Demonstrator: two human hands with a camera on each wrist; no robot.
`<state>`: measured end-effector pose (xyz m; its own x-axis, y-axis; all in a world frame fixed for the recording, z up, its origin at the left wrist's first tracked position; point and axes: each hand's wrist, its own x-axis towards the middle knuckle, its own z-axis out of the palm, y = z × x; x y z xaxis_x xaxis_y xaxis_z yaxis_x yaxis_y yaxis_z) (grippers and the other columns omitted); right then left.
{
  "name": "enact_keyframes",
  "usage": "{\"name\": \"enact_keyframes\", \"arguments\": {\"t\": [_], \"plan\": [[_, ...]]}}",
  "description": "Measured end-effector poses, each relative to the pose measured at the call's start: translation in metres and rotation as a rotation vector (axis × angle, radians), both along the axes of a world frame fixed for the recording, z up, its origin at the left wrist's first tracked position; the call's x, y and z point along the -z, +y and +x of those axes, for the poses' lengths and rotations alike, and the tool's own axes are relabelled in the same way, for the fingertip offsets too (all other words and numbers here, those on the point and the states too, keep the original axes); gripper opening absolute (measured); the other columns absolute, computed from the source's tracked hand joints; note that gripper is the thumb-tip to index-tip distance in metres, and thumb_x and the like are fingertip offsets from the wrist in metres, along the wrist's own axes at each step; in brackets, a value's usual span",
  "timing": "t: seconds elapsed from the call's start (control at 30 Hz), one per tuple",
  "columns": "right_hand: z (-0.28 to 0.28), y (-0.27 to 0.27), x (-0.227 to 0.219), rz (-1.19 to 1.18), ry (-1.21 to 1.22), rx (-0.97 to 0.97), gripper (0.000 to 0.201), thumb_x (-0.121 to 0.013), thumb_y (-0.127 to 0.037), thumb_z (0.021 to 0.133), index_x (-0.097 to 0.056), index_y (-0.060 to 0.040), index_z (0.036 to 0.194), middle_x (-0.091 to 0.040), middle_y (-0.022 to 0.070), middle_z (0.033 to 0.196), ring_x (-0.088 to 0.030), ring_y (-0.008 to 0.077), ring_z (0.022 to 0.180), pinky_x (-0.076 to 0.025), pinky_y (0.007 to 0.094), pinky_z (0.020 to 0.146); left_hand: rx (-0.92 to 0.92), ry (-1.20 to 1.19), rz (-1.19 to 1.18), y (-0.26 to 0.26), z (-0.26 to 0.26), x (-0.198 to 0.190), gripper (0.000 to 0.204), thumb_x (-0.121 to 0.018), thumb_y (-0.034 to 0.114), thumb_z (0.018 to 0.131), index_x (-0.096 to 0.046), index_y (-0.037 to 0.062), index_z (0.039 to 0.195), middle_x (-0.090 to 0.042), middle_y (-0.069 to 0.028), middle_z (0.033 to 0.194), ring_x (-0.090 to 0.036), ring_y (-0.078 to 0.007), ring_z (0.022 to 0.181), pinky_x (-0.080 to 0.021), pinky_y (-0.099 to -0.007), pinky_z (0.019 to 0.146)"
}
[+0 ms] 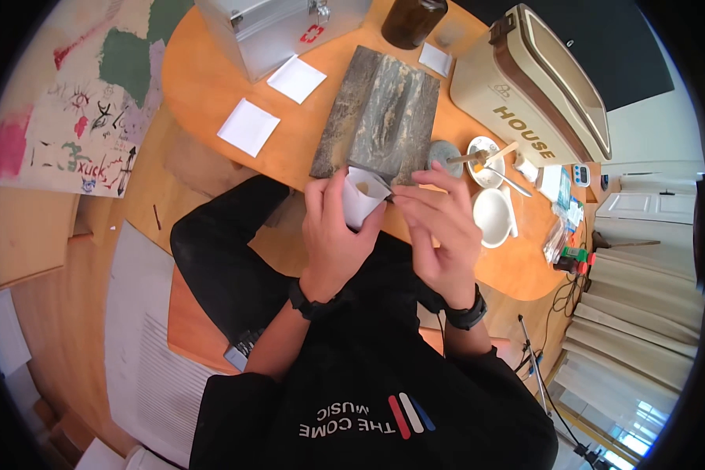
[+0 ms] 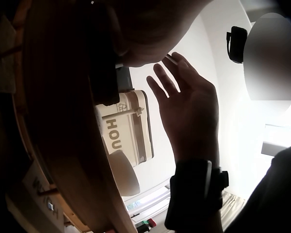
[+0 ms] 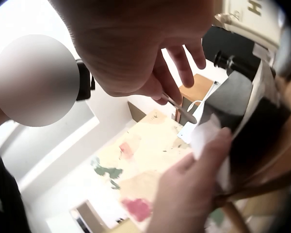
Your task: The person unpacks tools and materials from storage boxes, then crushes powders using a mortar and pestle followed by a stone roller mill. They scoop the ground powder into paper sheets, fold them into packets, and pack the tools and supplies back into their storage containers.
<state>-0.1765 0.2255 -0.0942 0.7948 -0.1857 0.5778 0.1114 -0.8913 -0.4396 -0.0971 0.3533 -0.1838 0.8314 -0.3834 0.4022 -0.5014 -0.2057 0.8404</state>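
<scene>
My left hand (image 1: 333, 239) grips a folded white paper packet (image 1: 358, 213), its mouth spread and a small yellowish-brown patch showing inside. The right hand (image 1: 442, 227) is just right of the packet. In the right wrist view it pinches a thin spatula-like tool (image 3: 182, 110) between thumb and fingers, its flattened end right at the packet's mouth; the other fingers stand apart. Both hands are over the table's near edge, in front of a dark stone slab (image 1: 338, 117) with a grey, grooved block (image 1: 376, 149) on it.
Two white paper packets (image 1: 248, 128) lie left of the slab, near a metal case (image 1: 266, 47). A brown jar (image 1: 413, 23) and a cream HOUSE box (image 1: 493, 94) stand behind. To the right are a patterned dish (image 1: 486, 174) with utensils and a white bowl (image 1: 491, 215).
</scene>
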Motion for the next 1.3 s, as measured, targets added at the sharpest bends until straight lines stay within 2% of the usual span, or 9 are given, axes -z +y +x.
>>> {"name": "enact_keyframes", "arguments": {"t": [0.13,0.3,0.4,0.53,0.73,0.9,1.13,1.17,1.3], "plan": [[0.045,-0.034,-0.008,-0.071,-0.139,0.092,0.024,-0.072,0.008,0.078,-0.074,0.0003,0.1,-0.072,0.0119,0.102,-0.064,0.0364,0.102,-0.053,0.0482,0.095,0.01,0.047,0.019,0.002,0.0,-0.004,0.066,-0.086,0.013,0.081,-0.054,-0.0022,0.137,-0.053,-0.0164,0.118,-0.062,-0.035,0.104,-0.054,-0.0433,0.085],[0.078,-0.058,-0.018,-0.145,0.07,-0.005,0.013,-0.067,0.009,0.084,-0.07,0.0038,0.096,-0.067,0.0146,0.09,-0.06,0.0371,0.094,-0.051,0.0433,0.083,0.008,0.045,0.011,0.003,0.001,-0.002,0.065,-0.085,0.016,0.081,-0.055,-0.0018,0.137,-0.053,-0.0166,0.118,-0.063,-0.0355,0.101,-0.055,-0.0437,0.083],[0.057,-0.031,-0.044,-0.068,0.312,-0.125,0.012,-0.067,0.008,0.084,-0.07,0.0027,0.095,-0.068,0.0134,0.091,-0.062,0.0354,0.098,-0.051,0.0428,0.086,-0.001,0.053,0.023,0.006,0.004,0.001,0.065,-0.085,0.018,0.081,-0.056,-0.0009,0.136,-0.054,-0.017,0.117,-0.064,-0.0366,0.098,-0.055,-0.0442,0.08],[0.035,-0.012,-0.064,-0.007,0.324,-0.157,0.013,-0.066,0.008,0.083,-0.071,0.0018,0.094,-0.068,0.0123,0.092,-0.064,0.0337,0.1,-0.051,0.0411,0.087,0.015,0.012,-0.007,0.003,0.005,0.005,0.065,-0.086,0.018,0.08,-0.057,0.0008,0.136,-0.055,-0.0172,0.114,-0.064,-0.0373,0.095,-0.055,-0.0446,0.076],[0.058,-0.028,-0.021,0.01,0.07,0.032,0.018,-0.068,0.01,0.079,-0.071,0.0013,0.095,-0.068,0.0124,0.092,-0.063,0.0345,0.097,-0.05,0.0441,0.088,0.026,0.01,0.006,0.006,0.004,0.004,0.066,-0.087,0.017,0.079,-0.057,0.0012,0.135,-0.054,-0.0165,0.114,-0.064,-0.0374,0.095,-0.055,-0.0449,0.075],[0.023,0.004,-0.015,-0.065,0.061,0.003,0.023,-0.072,0.009,0.078,-0.073,0.0,0.099,-0.072,0.0112,0.101,-0.065,0.0346,0.099,-0.049,0.0519,0.103,-0.003,-0.018,0.005,0.006,0.006,0.001,0.067,-0.087,0.017,0.078,-0.056,0.0007,0.134,-0.056,-0.0144,0.109,-0.066,-0.0363,0.089,-0.055,-0.0441,0.071],[-0.009,0.004,0.002,0.067,-0.084,0.06,0.026,-0.072,0.01,0.079,-0.074,-0.0004,0.103,-0.073,0.0131,0.105,-0.067,0.0342,0.1,-0.052,0.0518,0.1,0.013,0.011,-0.031,0.009,0.007,0.003,0.064,-0.087,0.019,0.08,-0.057,0.0011,0.134,-0.056,-0.0162,0.112,-0.066,-0.0375,0.092,-0.056,-0.0445,0.074],[-0.011,0.002,0.004,0.025,-0.161,0.114,0.029,-0.07,0.013,0.079,-0.074,-0.0004,0.105,-0.071,0.0126,0.1,-0.066,0.0322,0.094,-0.054,0.0455,0.09,0.022,0.03,-0.048,0.014,0.008,0.003,0.065,-0.087,0.02,0.081,-0.056,0.0009,0.134,-0.056,-0.0167,0.112,-0.066,-0.0378,0.096,-0.056,-0.0454,0.077],[-0.008,-0.008,0.026,-0.054,-0.059,0.236,0.031,-0.07,0.015,0.077,-0.072,0.0008,0.104,-0.063,0.0118,0.09,-0.06,0.0301,0.083,-0.049,0.0399,0.072,0.074,0.32,-0.29,0.041,0.02,0.013,0.047,-0.075,0.01,0.088,-0.056,-0.0014,0.129,-0.056,-0.0083,0.109,-0.06,-0.0193,0.093,-0.05,-0.0307,0.083]]}}
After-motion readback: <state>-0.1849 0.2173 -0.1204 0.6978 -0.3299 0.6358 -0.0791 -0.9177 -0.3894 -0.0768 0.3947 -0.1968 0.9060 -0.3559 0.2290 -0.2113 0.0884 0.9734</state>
